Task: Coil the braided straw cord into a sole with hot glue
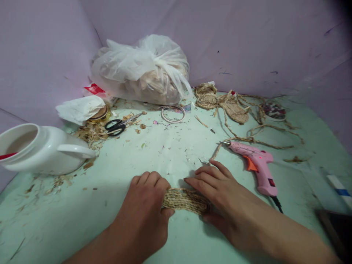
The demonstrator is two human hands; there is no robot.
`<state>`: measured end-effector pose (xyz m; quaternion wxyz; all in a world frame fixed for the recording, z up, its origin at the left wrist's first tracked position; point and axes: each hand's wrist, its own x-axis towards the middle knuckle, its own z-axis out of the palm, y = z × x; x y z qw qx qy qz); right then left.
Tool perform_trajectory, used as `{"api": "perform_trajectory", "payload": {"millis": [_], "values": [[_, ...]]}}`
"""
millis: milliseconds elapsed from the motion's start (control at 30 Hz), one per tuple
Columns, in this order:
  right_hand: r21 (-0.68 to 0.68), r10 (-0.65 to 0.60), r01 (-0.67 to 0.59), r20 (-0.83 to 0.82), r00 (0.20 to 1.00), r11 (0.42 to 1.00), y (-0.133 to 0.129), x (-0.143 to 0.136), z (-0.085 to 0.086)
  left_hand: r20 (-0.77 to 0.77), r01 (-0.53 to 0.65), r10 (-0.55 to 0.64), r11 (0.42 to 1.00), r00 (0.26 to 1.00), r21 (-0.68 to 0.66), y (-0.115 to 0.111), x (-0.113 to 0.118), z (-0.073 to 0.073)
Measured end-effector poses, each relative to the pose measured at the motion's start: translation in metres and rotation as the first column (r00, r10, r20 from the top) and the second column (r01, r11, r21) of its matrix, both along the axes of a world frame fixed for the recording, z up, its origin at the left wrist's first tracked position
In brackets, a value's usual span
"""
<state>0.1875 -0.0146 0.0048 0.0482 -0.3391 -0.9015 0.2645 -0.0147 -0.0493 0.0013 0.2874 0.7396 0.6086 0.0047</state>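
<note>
A small oval piece of woven straw [185,200] lies on the pale green table between my two hands. My left hand [150,209] is closed on its left end, the thumb at the near edge and the fingers curled over the far side. At the right end, my right hand [220,198] holds the piece with the thumb below and fingers along the upper edge. From near the right fingertips a strand of straw cord [216,151] runs up toward the nozzle of a pink glue gun [257,163], whose small red light is lit.
A white jug [55,146] lies at the left beside straw scraps. Black-handled scissors [117,126], a tape ring [173,114] and a stuffed plastic bag [145,73] are farther back. Woven soles [235,110] and loose cords lie at the back right.
</note>
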Motion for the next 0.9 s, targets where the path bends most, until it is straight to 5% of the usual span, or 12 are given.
{"api": "perform_trajectory", "payload": {"millis": [900], "values": [[-0.007, -0.103, 0.103, -0.026, 0.994, 0.995, -0.016, -0.005, -0.005, 0.070, 0.162, -0.174, 0.975, 0.982, 0.156, -0.003, 0.009, -0.005]]}}
